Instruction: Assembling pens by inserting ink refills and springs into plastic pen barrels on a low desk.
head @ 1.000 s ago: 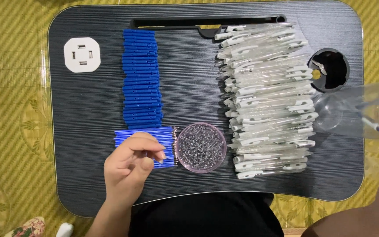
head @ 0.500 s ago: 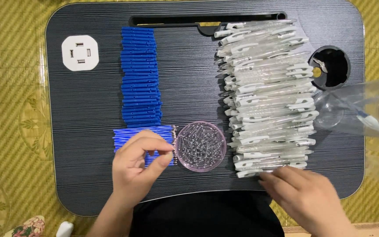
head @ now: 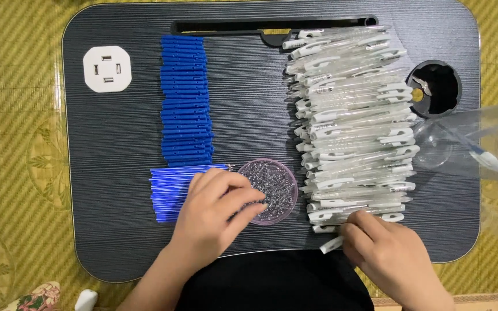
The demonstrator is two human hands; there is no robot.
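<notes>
Pen assembly, parts pick-up: left hand (head: 211, 216) fingers together over spring dish (head: 267, 190), grip unclear; right hand (head: 390, 256) pinching clear pen barrel (head: 332, 243) at stack's near end. Next: careful spring seating.

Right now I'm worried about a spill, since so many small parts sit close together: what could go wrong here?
The left hand reaches over the round dish of tiny springs; a nudge to its rim could tip or scatter them. The right hand pulls at a clear pen barrel at the bottom of the pen barrel stack, which may slide and roll toward the tray edge.
</notes>
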